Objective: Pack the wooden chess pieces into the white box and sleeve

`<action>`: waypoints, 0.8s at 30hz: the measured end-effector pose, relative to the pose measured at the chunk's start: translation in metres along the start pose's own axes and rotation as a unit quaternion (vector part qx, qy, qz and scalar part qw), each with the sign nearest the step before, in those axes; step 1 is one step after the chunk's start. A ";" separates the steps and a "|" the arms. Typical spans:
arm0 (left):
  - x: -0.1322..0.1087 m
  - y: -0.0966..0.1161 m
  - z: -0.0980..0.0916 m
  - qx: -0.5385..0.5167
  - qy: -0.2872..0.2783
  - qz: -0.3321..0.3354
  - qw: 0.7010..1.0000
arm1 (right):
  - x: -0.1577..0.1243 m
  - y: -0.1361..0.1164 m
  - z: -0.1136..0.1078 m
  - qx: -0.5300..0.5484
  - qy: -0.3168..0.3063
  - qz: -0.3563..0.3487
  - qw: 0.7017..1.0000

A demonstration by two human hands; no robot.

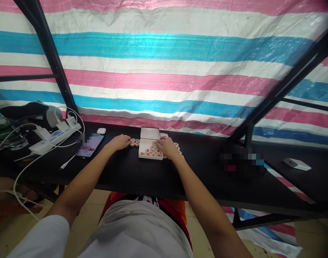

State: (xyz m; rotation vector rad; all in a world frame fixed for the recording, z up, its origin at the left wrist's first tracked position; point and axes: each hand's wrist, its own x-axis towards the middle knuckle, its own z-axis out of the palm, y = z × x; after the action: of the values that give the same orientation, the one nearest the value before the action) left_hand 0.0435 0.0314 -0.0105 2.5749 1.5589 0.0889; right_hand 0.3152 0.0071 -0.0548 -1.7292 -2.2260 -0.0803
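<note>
Between my hands an open white box [151, 156] holds several round Chinese chess pieces [147, 152] with red characters, its lid [150, 133] tilted up at the back. My right hand [167, 146] reaches over the box's right side, fingers pinched at a piece [154, 143]. More pieces [177, 145] lie to the right of the box, partly behind that hand. Left of the box sits a small group of pieces [134, 142] on the black table. My left hand [121, 142] touches their left edge, its fingers curled together; what they grip is hidden.
A phone [90, 146], a white earbud case [101, 131], a power strip [55, 140] with white cables and a plastic bottle [8, 130] occupy the left. Blurred dark items [240, 159] and a white device [296, 164] lie right. Black metal posts [55, 61] flank a striped tarp [164, 46].
</note>
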 end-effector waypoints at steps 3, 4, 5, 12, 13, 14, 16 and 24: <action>-0.002 0.002 -0.002 -0.007 0.022 0.009 1.000 | -0.001 -0.003 -0.001 0.012 0.005 -0.012 1.000; -0.003 0.003 -0.003 -0.019 0.026 0.023 0.999 | -0.001 -0.005 -0.002 0.013 0.013 -0.012 1.000; -0.004 0.004 -0.003 -0.039 0.026 0.041 0.998 | -0.002 -0.008 -0.002 0.013 0.027 -0.009 1.000; -0.001 0.002 0.002 -0.117 -0.063 0.120 0.984 | -0.002 -0.025 -0.005 0.002 0.002 0.031 1.000; -0.001 0.000 0.002 -0.112 -0.070 0.117 0.984 | -0.002 -0.026 -0.005 -0.004 0.001 0.026 1.000; 0.000 -0.002 0.003 -0.107 -0.070 0.112 0.985 | -0.002 -0.027 -0.006 -0.010 0.011 0.023 1.000; 0.001 -0.006 0.004 -0.100 -0.063 0.103 0.988 | -0.003 -0.027 -0.009 -0.019 0.032 0.018 0.999; 0.000 -0.016 -0.003 -0.123 -0.090 0.065 0.986 | -0.009 -0.036 -0.014 -0.022 -0.036 -0.050 0.998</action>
State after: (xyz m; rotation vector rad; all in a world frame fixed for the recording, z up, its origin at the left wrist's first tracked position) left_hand 0.0292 0.0394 -0.0100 2.4128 1.2345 0.0548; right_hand 0.2857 -0.0142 -0.0384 -1.6677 -2.3788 -0.0926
